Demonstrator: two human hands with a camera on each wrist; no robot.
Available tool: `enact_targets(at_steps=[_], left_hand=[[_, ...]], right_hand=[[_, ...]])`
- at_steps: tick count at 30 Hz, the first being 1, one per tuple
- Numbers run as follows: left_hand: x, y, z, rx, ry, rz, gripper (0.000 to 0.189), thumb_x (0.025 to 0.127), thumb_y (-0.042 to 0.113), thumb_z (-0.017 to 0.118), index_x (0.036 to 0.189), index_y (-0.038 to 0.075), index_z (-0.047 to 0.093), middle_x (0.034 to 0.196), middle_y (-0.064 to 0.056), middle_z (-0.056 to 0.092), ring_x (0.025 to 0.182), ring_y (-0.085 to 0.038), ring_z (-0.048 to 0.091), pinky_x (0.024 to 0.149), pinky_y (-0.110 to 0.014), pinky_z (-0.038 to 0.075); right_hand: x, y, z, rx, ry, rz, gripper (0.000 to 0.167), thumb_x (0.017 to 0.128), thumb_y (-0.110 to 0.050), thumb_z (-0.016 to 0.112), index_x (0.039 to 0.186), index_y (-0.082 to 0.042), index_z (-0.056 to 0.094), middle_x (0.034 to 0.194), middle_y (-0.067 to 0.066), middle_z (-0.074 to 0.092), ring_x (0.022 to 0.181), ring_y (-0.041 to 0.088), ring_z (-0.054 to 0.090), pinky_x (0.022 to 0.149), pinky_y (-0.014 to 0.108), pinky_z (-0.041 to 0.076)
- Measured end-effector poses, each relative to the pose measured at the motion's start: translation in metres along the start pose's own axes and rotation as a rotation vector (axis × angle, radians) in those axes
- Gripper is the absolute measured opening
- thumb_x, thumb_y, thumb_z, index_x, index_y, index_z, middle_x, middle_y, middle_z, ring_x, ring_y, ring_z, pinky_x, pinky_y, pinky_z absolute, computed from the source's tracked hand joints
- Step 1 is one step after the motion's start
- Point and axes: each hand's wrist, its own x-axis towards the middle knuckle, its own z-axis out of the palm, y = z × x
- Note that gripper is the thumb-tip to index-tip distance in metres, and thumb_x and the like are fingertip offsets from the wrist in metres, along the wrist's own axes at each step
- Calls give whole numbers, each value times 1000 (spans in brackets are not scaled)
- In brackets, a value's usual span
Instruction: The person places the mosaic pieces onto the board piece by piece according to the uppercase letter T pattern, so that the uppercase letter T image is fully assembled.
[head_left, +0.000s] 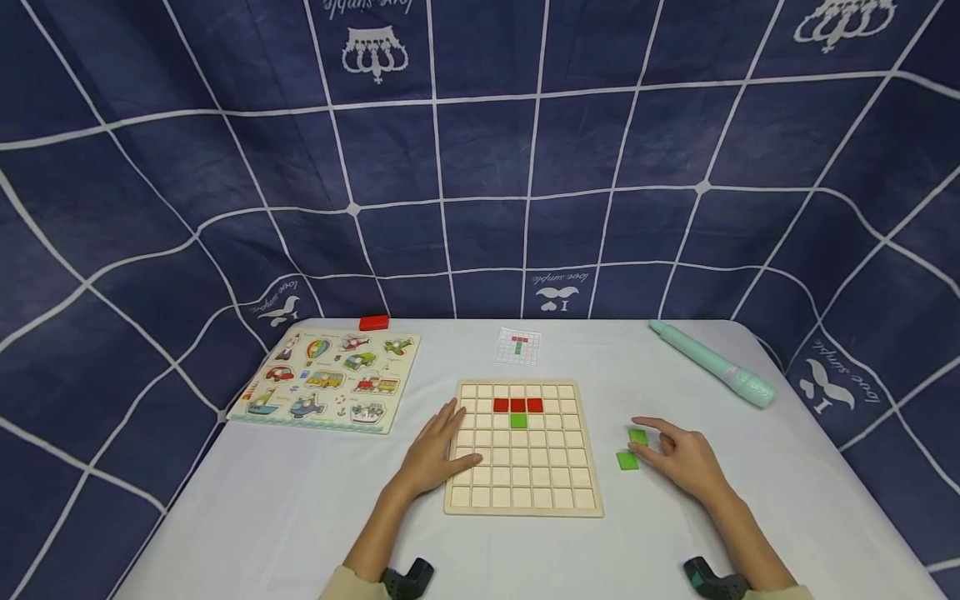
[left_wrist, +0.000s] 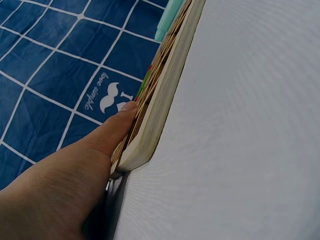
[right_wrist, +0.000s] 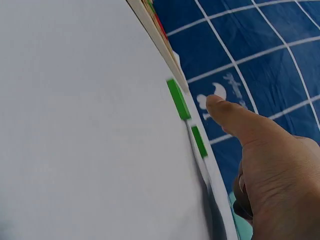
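A wooden grid board (head_left: 524, 500) lies in the middle of the table. Three red square tiles (head_left: 517, 405) form a row near its top, with one green tile (head_left: 518, 421) directly below the middle one. My left hand (head_left: 432, 454) rests on the board's left edge, fingers stretched along it and the thumb lying over the cells. To the right of the board, two loose green tiles (head_left: 627, 461) lie on the cloth. Over them hovers my right hand (head_left: 686, 461), its thumb and index finger spread apart with nothing between them; the right wrist view also shows the tiles (right_wrist: 178, 99) apart from the thumb.
A small card (head_left: 518, 347) with a red-and-green T pattern lies behind the board. At the back left are a picture puzzle (head_left: 337, 379) and a red object (head_left: 374, 322). A mint-green, stick-shaped object (head_left: 712, 362) lies back right. Blue curtain (head_left: 487, 167) surrounds the table.
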Motion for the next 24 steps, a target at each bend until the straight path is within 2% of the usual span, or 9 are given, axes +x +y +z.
enact_targets(at_steps=[6,14,24], left_hand=[[0,0,1,0,-3,3,90,78,58,63,145,8,29,153,-8,15,138,-31,14,108,-48,18],[1,0,0,-10,-6,0,90,78,58,63,145,8,30,153,-9,15,138,-32,13,108,-48,17],[1,1,-1,-15,2,0,90,78,58,63,144,7,31,153,-9,15,137,-34,14,108,-50,18]], right_hand=[[-7,11,-11,4,-6,30,43,69,-30,81,108,-17,68,47,-17,27,43,-2,20,37,19,23],[-7,13,-10,-2,-28,45,45,71,-32,80,111,-16,68,47,-16,27,43,-1,20,38,19,23],[-6,11,-9,-56,-147,123,47,75,-40,75,113,-15,67,48,-13,30,42,1,22,39,21,23]])
